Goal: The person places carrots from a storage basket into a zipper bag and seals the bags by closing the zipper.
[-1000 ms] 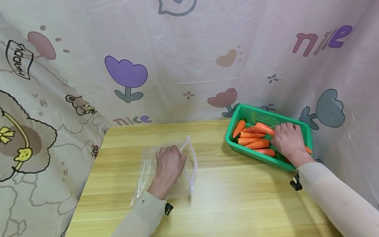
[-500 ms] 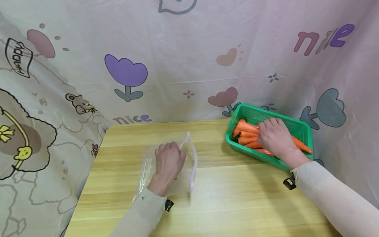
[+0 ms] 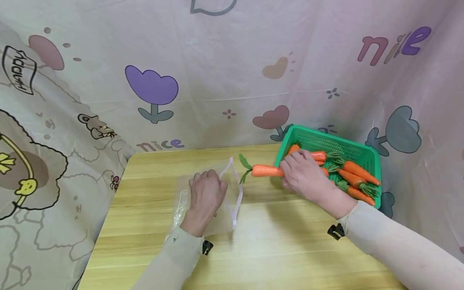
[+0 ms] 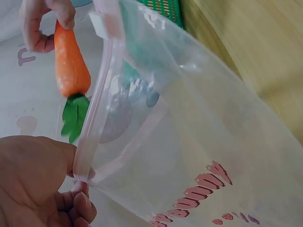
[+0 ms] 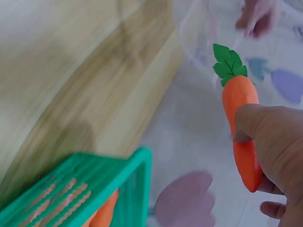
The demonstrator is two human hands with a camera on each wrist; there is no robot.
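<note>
Right hand (image 3: pixel 304 177) has moved left, gripping 1 carrot (image 3: pixel 266 170); left hand (image 3: pixel 207 195) pinches the bag (image 4: pixel 184 123), best held gaping wide.

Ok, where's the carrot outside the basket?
In the head view, the carrot is in the right hand, by the left end of the green basket, leaves toward the plastic bag.

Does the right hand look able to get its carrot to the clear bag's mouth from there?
Probably yes. The right hand holds the carrot leafy end toward the clear bag, the left hand pinches the open bag, and nothing seems to stand between them.
</note>
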